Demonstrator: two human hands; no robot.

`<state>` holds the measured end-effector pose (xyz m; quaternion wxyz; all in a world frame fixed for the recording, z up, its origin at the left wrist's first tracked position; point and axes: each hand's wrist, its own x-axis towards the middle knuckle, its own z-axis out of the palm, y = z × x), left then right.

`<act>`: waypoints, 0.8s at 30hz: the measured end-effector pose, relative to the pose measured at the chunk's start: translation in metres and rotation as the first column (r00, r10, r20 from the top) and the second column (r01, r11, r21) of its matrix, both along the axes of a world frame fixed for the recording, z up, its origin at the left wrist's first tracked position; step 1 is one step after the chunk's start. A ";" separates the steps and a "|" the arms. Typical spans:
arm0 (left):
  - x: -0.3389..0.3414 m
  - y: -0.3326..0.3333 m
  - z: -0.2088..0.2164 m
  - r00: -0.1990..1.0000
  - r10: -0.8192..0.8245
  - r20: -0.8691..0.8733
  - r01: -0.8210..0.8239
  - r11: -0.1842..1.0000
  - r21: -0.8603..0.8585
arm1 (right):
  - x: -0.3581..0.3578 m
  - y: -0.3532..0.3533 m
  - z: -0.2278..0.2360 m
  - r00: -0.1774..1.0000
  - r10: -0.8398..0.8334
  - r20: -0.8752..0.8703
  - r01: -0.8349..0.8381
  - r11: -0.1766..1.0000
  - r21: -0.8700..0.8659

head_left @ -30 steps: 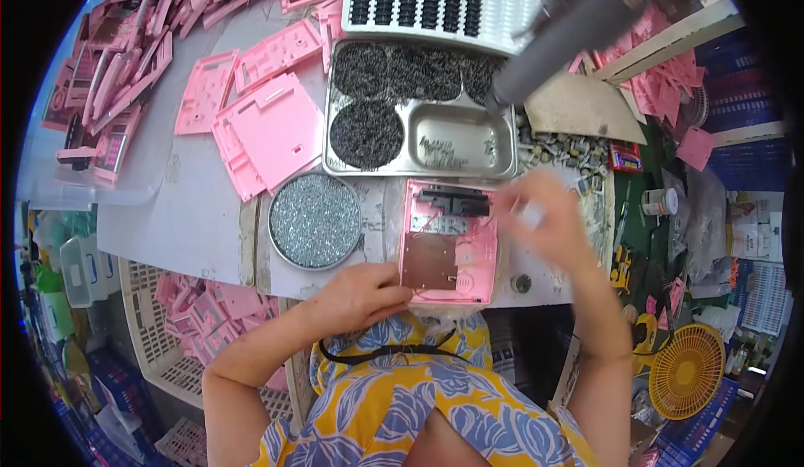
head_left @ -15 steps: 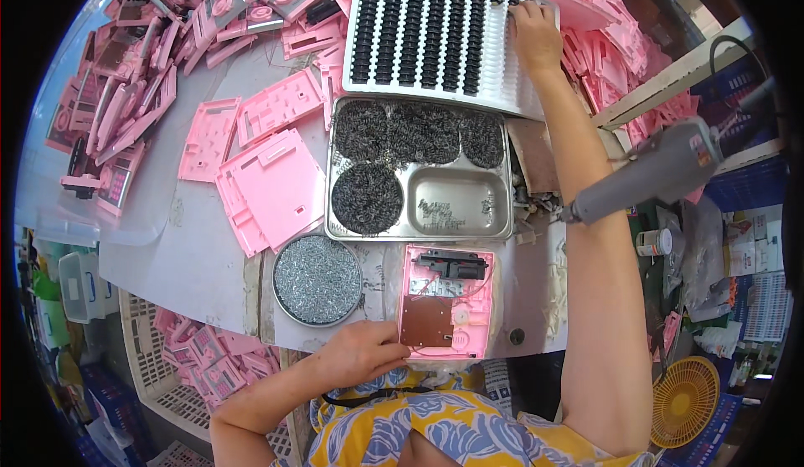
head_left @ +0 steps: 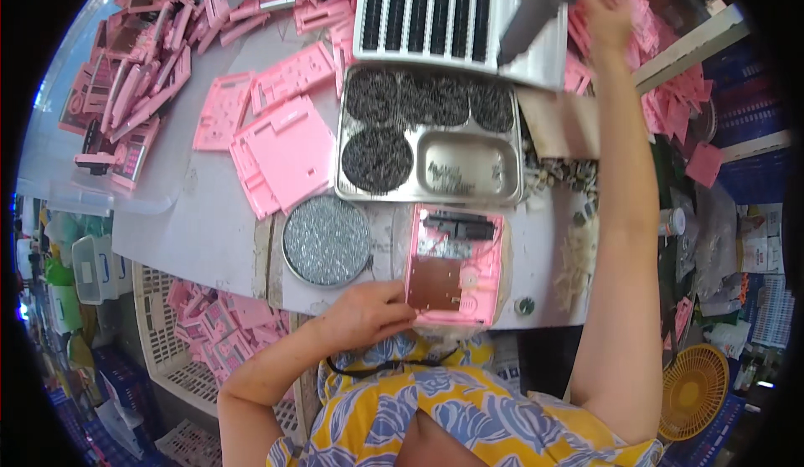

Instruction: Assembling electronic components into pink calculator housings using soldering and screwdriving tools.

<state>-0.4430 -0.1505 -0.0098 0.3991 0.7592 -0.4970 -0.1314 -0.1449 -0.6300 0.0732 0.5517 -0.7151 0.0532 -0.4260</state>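
Curled fingers of my left hand point(head_left: 370, 312) grip the lower left edge of an open pink plastic housing point(head_left: 484, 287). Inside it are a brown circuit board point(head_left: 434, 283), a black mechanism point(head_left: 459, 225) and thin wires. My right arm stretches far forward; my right hand point(head_left: 610, 23), smeared by motion, is at the heap of pink plastic panels point(head_left: 670, 103) at the far right. Whether it holds anything is unclear. Close beside it, a blurred grey electric screwdriver point(head_left: 546, 6) hangs tilted over the white tray point(head_left: 536, 63) with rows of black parts.
A metal tray point(head_left: 512, 189) holds dark springs or screws in its compartments. Left of the housing stands a round dish of small silvery pieces point(head_left: 327, 241). Pink panels point(head_left: 289, 153) and stacked pink devices point(head_left: 138, 69) lie left. A crate point(head_left: 163, 345) sits below; a post point(head_left: 687, 48) stands right.
My right hand has left the white tray's black parts and moved right to the pink panels. The screwdriver has swung up and left over the tray. My left hand stays at the housing.
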 end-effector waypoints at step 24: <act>0.001 -0.015 -0.002 0.995 -0.044 -0.086 0.044 0.999 -0.008 | -0.414 0.197 -0.098 0.856 0.254 -0.451 -0.446 0.803 -0.395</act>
